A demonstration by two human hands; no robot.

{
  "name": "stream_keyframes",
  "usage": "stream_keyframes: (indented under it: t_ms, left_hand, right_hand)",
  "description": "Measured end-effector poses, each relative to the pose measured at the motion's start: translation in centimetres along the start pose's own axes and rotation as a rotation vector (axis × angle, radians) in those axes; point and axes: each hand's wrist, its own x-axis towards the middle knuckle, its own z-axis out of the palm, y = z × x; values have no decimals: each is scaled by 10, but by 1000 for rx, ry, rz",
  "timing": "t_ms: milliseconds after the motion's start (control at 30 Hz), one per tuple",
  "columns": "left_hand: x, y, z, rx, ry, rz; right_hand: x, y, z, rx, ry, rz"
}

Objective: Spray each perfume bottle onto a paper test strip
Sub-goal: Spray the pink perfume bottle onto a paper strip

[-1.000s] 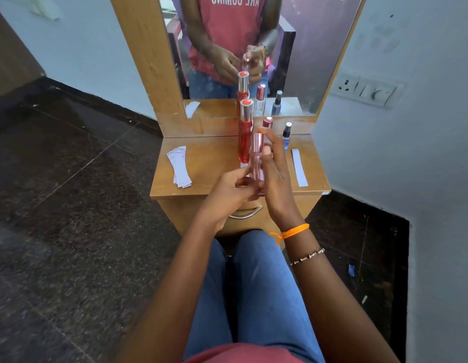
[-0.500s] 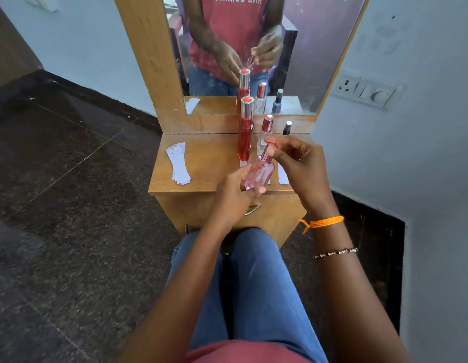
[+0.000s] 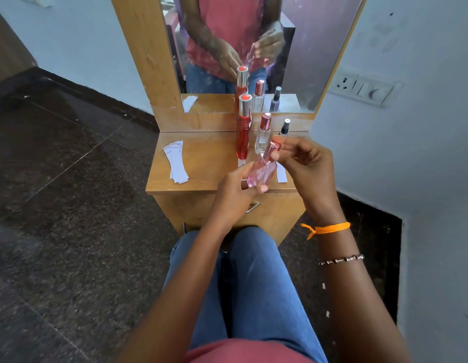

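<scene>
Since a second ago the pink bottle (image 3: 261,171) has tilted: the left hand (image 3: 237,193) grips its body, the right hand (image 3: 305,163) pinches its cap (image 3: 272,149).

The middle of the dressing table (image 3: 201,176) top lies bare between the stack of strips (image 3: 175,165) near its left edge and three bottles (image 3: 263,133) ranked along its back-right.

a room in a home: small wooden dressing table (image 3: 201,163) with mirror (image 3: 301,48), wall switchboard (image 3: 364,87), dark stone floor (image 3: 70,205)
</scene>
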Motion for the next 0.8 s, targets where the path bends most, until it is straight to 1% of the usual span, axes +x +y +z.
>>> stream_keyframes:
  t_ms: [67,167,233,333,400,500,567,667,800]
  left_hand:
    - [0,1,2,-18,-11,-1]
    - [4,0,2,-41,-42,-18]
    - [5,1,3,-47,-66,-24]
    - [6,5,7,-42,-102,-34]
    - [7,7,10,-36,-94,-58]
    - [11,6,7,-3,-25,-100]
    - [13,4,3,6,25,-110]
    - [17,1,-2,11,82,-89]
    - [24,-4,-4,6,122,-83]
  right_hand:
    - [-2,-3,-1,-19,-32,9]
    - [-10,5,-7,4,-205,97]
    - [-16,13,-13,15,-262,143]
    - [-16,20,-24,34,-222,154]
    - [-10,22,-32,-13,-162,127]
    - [8,27,-45,-51,-27,86]
    - [24,31,-51,-88,30,58]
    - [49,41,-55,-154,59,49]
    - [71,55,-51,-212,39,59]
